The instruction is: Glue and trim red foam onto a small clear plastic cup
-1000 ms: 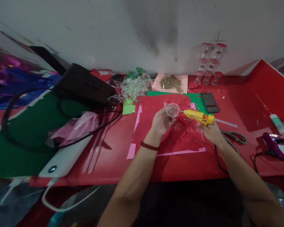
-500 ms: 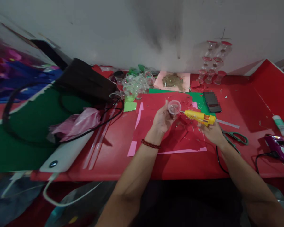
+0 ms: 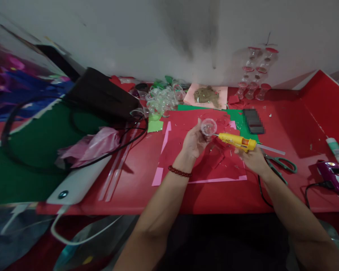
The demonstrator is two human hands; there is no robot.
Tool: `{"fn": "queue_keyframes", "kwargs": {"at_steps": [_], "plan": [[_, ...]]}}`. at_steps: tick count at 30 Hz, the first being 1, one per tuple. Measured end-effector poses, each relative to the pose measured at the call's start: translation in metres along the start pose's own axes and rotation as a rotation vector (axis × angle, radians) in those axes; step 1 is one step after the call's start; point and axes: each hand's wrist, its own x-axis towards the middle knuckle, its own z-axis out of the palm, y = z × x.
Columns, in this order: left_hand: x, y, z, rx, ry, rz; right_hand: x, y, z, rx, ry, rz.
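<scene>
My left hand is closed around a small clear plastic cup, its round mouth facing up toward me. In my right hand is a yellow hot glue gun, with a clear glue stick poking out of its back. The gun's nozzle points left and comes up to the cup's side; whether it touches I cannot tell. Both hands are above red paper sheets strewn with scraps. Close to my right wrist lie green-handled scissors.
Clear plastic cup pieces are heaped at the back, beside pink paper holding brown sand. Joined clear cups with red ends stand against the wall. A phone, glue bottle and purple power socket lie rightward; black cable loops leftward.
The glue gun has shifted very slightly left and down, its nozzle a touch closer to the cup. The left hand keeps the cup in nearly the same place.
</scene>
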Motion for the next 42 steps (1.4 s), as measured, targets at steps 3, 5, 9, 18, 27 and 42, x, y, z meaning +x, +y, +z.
{"fn": "queue_keyframes", "kwargs": {"at_steps": [3, 5, 9, 18, 27, 42], "plan": [[0.000, 0.000, 0.000, 0.000, -0.012, 0.005, -0.001, 0.003, 0.001, 0.004, 0.007, -0.008], [0.001, -0.001, 0.000, -0.003, -0.019, 0.007, -0.001, 0.005, 0.001, 0.008, 0.012, -0.016], [0.004, -0.004, -0.001, -0.018, 0.001, 0.009, 0.000, 0.006, 0.003, 0.012, 0.017, -0.027], [0.004, -0.011, 0.000, 0.015, -0.002, -0.012, -0.002, 0.006, 0.003, -0.030, -0.010, -0.033], [0.002, -0.018, -0.003, 0.087, -0.081, -0.059, -0.003, 0.003, 0.003, 0.008, 0.025, -0.019], [0.002, -0.023, -0.004, 0.126, -0.084, -0.088, 0.002, 0.005, -0.005, -0.043, 0.153, -0.076]]}}
